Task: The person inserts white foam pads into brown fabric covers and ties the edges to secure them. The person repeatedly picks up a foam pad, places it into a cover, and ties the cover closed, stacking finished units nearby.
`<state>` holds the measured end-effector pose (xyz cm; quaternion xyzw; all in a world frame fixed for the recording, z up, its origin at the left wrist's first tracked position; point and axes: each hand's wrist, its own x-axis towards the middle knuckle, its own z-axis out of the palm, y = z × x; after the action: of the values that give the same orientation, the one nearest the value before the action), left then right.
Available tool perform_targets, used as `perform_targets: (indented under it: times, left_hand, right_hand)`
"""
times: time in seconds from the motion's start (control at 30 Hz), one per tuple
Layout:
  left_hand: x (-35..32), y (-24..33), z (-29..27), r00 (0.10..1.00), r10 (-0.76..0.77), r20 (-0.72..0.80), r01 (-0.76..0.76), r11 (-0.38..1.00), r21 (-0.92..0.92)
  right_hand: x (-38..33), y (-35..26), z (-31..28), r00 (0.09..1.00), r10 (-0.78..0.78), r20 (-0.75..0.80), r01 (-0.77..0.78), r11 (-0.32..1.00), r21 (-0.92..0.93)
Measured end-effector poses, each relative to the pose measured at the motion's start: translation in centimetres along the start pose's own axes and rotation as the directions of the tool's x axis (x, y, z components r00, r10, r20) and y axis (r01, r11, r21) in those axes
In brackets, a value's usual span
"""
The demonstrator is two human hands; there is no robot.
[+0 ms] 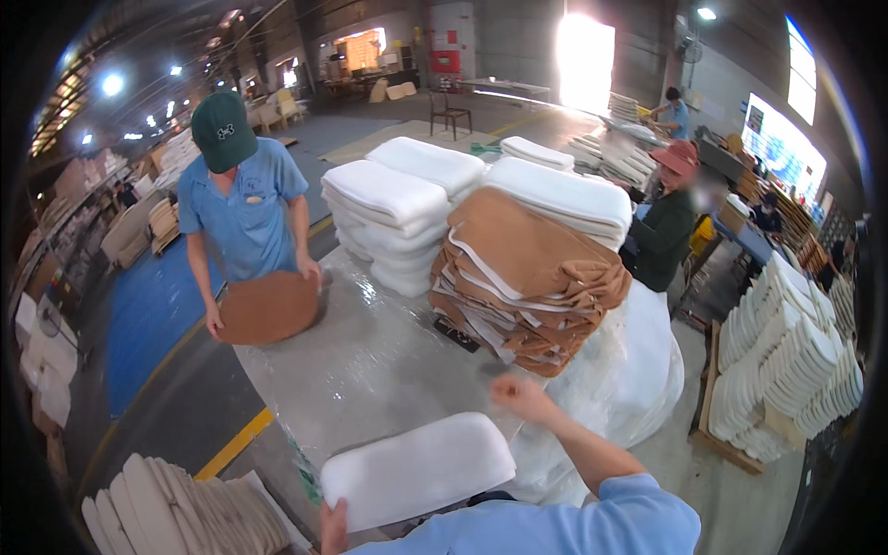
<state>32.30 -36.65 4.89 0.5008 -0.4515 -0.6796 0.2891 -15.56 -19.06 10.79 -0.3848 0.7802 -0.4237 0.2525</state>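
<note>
Left hand (334, 520): at the left end of the white pad (421, 472), fingers bent on its edge, gripping it there. Lower part of the hand cut off by the sleeve and the pad.

Right hand (521, 396): raised beyond the pad's far edge, near the foot of the brown pile, apart from both. Fingers appear curled in; motion blur, cannot tell how tightly or whether anything is held.

White pad: lies at the near edge of the table (361, 370), right in front of the person, long and rounded at the corners, slightly aslant with its right end farther away. Table top under a shiny clear sheet.

Brown pile (527, 250): folded covers with white edges, stacked unevenly on the table ahead of the right hand. A dark flat item (456, 335) at its left foot. White stacks (388, 199) just left of the pile and behind it.

Across the table, left: co-worker (242, 208) in a green cap, both hands on a brown panel (270, 310) at the table edge.

Outward: cream cushions (176, 509) at lower left; a loaded pallet (729, 444) at right; second person (666, 227) in a red hat beyond the brown pile.
</note>
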Motion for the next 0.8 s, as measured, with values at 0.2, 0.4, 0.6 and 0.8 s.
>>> perform_targets:
  times: [0.2, 0.4, 0.6, 0.8]
  left_hand:
    - [0.2, 0.8, 1.3, 0.980, -0.078, -0.182, 0.092, 0.993, 0.070]
    - [1.0, 3.5, 2.4, 0.908, 0.018, -0.419, 0.012, 0.998, 0.067]
    - [0.7, 2.8, 2.1, 0.912, 0.030, -0.410, -0.008, 0.999, 0.054]
    - [2.0, 2.6, 1.8, 0.924, -0.274, -0.268, 0.294, 0.955, 0.035]
  right_hand:
    - [20.7, -13.1, -9.2, 0.742, -0.525, -0.418, 0.374, 0.841, -0.392]
    - [30.4, -13.2, -9.0, 0.787, -0.488, -0.378, 0.112, 0.716, -0.690]
    - [32.4, -12.3, -15.5, 0.803, -0.252, -0.540, 0.143, 0.961, -0.235]
    - [27.6, -15.8, -20.0, 0.790, -0.321, -0.523, 0.408, 0.911, 0.058]
